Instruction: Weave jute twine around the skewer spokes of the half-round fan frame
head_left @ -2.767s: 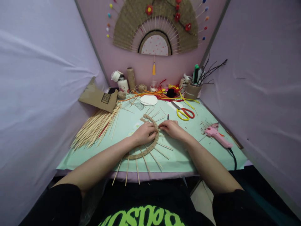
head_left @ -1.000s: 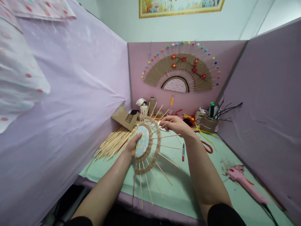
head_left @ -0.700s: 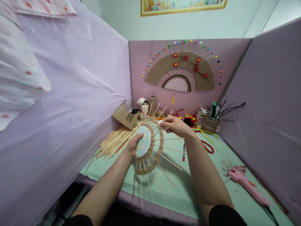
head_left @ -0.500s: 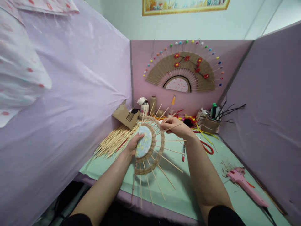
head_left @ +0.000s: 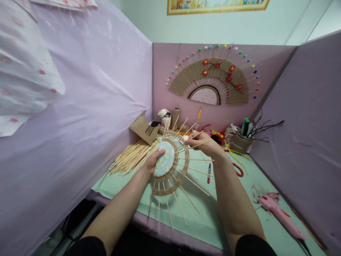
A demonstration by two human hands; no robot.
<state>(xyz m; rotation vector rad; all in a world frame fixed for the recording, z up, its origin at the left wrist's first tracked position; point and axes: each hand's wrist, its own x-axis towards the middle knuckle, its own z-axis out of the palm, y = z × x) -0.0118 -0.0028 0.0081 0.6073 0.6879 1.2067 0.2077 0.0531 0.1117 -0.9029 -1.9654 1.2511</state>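
Note:
A half-round fan frame [head_left: 173, 185] is held up over the table, its thin wooden sticks fanned out to the right and downward. Two bands of brown twine are woven across the sticks, and a pale blue, yellow-flecked half-disc [head_left: 165, 160] forms its centre. My left hand [head_left: 154, 160] grips the half-disc at its straight edge, thumb on the front face and the other fingers hidden behind. At the upper right of the outer band, my right hand [head_left: 198, 140] is pinched against the twine between sticks. Any loose strand in those fingertips is too small to see.
Wooden sticks [head_left: 130, 158] lie piled at left beside a cardboard piece [head_left: 145, 129]. To the right are a red pen [head_left: 209, 173], red-handled scissors [head_left: 239, 170], a pink glue gun [head_left: 279, 213] and a pot [head_left: 241, 143] of twigs. A finished fan [head_left: 181, 81] hangs behind.
The whole view has shifted slightly, so the scene sits a little further right. Both hands keep their hold on the fan frame, with little other visible movement.

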